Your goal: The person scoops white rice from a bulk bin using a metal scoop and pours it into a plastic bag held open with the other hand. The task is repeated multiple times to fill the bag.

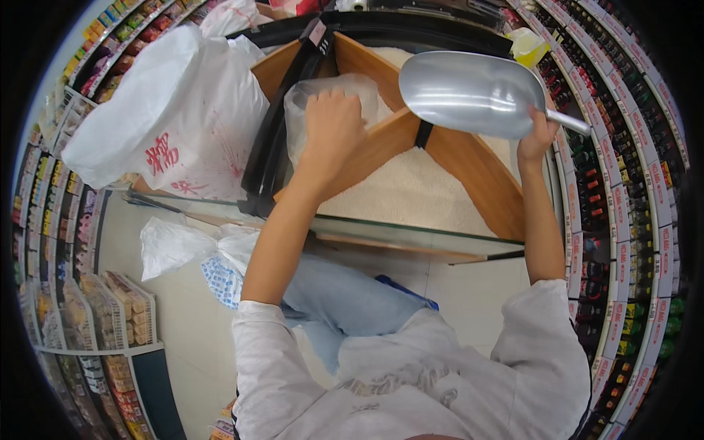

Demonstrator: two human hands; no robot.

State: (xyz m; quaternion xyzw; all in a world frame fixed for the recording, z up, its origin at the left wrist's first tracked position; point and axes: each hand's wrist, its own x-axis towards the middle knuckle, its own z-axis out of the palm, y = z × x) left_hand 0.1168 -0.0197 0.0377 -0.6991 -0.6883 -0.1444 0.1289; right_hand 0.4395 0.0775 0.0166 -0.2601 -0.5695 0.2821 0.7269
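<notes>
My left hand is closed on the rim of a clear plastic bag, which hangs over a compartment of a wood-divided bin. My right hand grips a large metal scoop where its handle starts. The scoop is held up over the bin's right side, and no grain shows on its shiny face. Below, a wooden divider slants between compartments. White grain that looks like rice fills the near one, behind a glass front panel.
A bulging white sack with red writing stands left of a black post. A knotted white plastic bag is by my leg. Stocked bottle shelves curve along the right, and racks of packaged food stand at left.
</notes>
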